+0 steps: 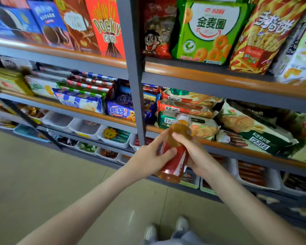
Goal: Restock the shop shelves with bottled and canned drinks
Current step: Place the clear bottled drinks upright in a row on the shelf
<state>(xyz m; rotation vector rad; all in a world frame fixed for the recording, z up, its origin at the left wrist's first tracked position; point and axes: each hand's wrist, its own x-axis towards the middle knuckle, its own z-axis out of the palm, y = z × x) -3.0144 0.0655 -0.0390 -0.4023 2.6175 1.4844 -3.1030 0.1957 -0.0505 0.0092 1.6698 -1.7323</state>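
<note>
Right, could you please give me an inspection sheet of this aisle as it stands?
Surface: grey shelving with orange edge strips, packed with snacks.
Job's things: one amber drink bottle, red label, tilted, cap toward the shelves; no cans seen.
Clutter: Pocky box, green ring-snack bag, white bins of sweets.
Grippers: left hand and right hand both grip the bottle.
Cables: nothing seen.
Surroundings: beige tiled floor, the person's shoes.

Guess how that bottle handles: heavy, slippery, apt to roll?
The bottle looks full of amber liquid, so it is probably heavy for its size. Its round body would likely roll if laid flat. The glossy wrap may be slippery.
</note>
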